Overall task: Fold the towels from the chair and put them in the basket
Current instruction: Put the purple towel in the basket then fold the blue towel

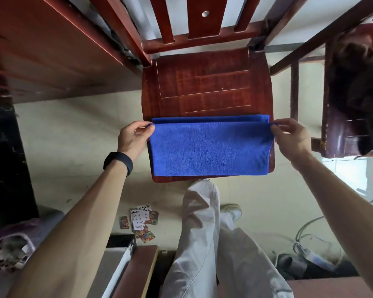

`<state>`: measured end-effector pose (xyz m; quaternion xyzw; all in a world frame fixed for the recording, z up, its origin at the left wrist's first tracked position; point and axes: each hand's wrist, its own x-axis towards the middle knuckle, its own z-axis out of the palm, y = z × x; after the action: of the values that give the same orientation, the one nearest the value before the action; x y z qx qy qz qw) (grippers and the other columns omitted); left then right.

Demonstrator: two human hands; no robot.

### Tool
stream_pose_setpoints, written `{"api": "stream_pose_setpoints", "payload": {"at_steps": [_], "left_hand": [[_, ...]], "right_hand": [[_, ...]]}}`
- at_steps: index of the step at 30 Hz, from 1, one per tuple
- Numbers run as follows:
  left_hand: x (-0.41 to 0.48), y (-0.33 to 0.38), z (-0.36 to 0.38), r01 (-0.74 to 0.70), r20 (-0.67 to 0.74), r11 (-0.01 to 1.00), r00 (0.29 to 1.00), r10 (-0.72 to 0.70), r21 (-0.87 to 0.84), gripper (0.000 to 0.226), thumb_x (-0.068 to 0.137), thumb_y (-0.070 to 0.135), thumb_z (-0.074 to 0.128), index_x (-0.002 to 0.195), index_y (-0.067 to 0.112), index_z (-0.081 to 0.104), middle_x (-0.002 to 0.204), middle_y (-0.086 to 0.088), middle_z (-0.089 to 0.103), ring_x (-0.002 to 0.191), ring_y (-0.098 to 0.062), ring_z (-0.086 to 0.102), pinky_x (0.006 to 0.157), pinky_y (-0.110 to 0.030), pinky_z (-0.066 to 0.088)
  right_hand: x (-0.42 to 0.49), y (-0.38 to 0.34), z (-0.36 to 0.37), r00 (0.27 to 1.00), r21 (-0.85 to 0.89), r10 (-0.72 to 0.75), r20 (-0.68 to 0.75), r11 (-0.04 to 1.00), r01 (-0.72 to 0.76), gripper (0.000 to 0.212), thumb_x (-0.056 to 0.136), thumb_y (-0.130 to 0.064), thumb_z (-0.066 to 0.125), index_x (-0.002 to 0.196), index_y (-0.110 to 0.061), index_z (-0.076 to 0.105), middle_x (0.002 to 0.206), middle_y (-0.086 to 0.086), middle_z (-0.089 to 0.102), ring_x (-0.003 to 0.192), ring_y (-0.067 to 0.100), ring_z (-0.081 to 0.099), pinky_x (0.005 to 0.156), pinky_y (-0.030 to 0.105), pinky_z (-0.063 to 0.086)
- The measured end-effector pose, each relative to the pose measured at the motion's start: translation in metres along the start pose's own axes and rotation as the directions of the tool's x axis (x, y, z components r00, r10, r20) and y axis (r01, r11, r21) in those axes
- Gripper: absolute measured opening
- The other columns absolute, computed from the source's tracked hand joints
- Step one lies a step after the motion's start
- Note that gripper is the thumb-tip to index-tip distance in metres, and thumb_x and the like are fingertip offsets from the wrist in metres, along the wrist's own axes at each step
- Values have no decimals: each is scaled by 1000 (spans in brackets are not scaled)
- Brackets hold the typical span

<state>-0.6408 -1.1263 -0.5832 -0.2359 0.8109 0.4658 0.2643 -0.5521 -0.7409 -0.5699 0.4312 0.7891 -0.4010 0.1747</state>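
Pinching blue towel (209, 148) corners between left hand (135, 137) and right hand (290, 136) on chair seat (205, 87)

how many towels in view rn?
1. A blue towel lies doubled over on the front of the chair seat, left hand and right hand pinching its top layer's far corners. The blue strip beyond looks like its lower layer; another towel underneath may be hidden.

I note a pale cream floor (73, 136) under soft, even light. Reddish-brown wooden furniture (41, 50) fills the upper left. A worn dark chair (340, 134) stands at right. Playing cards (141, 220) lie scattered on the floor; grey cables (306, 233) coil lower right.
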Motion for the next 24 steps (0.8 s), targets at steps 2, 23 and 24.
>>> {"api": "stream_pose_setpoints", "payload": {"at_steps": [2,23,24], "left_hand": [[6,3,2,-1,-6,1000,1000,1,-2,11,88,18,72,99,16,70,82,6,67,76,-11,61,76,-26,52],[-13,-21,47,-249,-337,852,839,427,461,40,90,37,64,122,14,58,121,-7,57,109,-22,54,94,-33,43],[-23,-27,54,-309,-294,790,807,512,530,42,89,36,64,124,13,59,127,-9,55,116,-24,51,97,-36,41]], "right_hand": [[6,-2,1,1000,1,10,-9,1000,-10,8,87,-35,63,87,-42,67,101,-6,74,88,22,72,90,42,56],[-15,22,57,859,-279,-410,-307,902,330,32,92,-27,56,119,-11,62,119,11,61,108,32,56,94,39,41],[-26,26,64,827,-360,-488,-277,851,382,34,92,-27,56,121,-11,61,125,11,60,113,34,54,93,41,40]]}}
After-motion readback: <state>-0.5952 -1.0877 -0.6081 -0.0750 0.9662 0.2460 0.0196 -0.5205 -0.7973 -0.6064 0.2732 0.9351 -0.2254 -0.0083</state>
